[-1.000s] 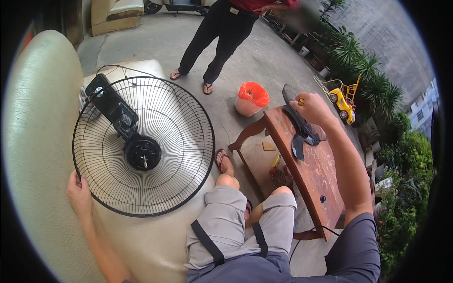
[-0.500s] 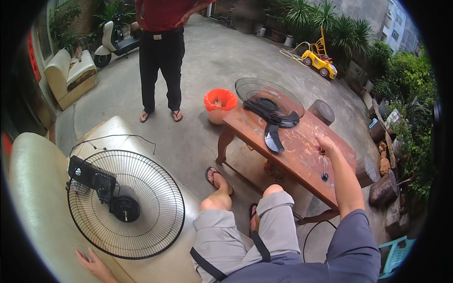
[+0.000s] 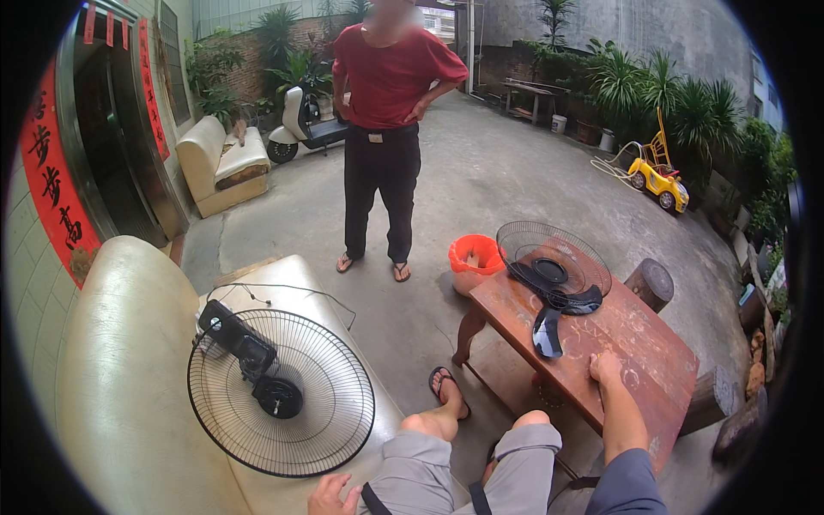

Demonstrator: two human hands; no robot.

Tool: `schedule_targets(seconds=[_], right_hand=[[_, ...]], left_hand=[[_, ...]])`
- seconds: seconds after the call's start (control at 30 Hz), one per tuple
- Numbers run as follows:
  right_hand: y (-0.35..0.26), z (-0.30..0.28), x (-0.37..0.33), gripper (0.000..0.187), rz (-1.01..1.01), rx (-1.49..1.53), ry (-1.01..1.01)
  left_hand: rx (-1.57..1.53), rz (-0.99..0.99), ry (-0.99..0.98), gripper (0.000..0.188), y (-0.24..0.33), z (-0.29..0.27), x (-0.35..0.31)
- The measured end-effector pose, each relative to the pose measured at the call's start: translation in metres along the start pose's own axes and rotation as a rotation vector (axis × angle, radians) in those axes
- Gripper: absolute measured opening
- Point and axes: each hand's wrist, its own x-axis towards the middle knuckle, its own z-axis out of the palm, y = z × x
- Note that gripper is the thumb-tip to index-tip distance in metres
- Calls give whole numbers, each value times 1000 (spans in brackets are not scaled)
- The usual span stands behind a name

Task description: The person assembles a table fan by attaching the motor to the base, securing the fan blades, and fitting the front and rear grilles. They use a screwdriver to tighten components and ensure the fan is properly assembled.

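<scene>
My right hand (image 3: 607,367) rests on the wooden table (image 3: 639,352) with its fingers curled; what they hold, if anything, is hidden. Just beyond it lies a glossy black fan blade (image 3: 548,333), partly under a round black wire fan guard (image 3: 592,266). My left hand (image 3: 333,496), fingers apart and holding nothing, is at the lower edge near the sofa (image 3: 137,300). Close by on the sofa seat lies a larger fan guard (image 3: 330,403), with the black fan motor housing (image 3: 245,348) across it and a cord trailing behind.
A person (image 3: 386,129) in a red shirt stands across from me, hands on hips. An orange-lined bucket (image 3: 474,266) sits by the table's far corner. Log stools (image 3: 651,285) flank the table. Farther off are a scooter (image 3: 300,129) and a yellow toy car (image 3: 661,184).
My view has tilted up and turned left, showing the standing person's upper body. The left hand has come in toward my lap. A thin rod with a dark end near my right hand no longer shows.
</scene>
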Motion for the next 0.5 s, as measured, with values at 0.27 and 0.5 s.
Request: schedule_targets(seconds=[0.27, 0.5], right_hand=[[-1, -13, 12, 46, -222, 147, 189], [-85, -43, -12, 37, -297, 438, 93]], left_hand=[[280, 98, -276, 68, 21, 107, 8], [688, 158, -351, 94, 51, 149, 27]])
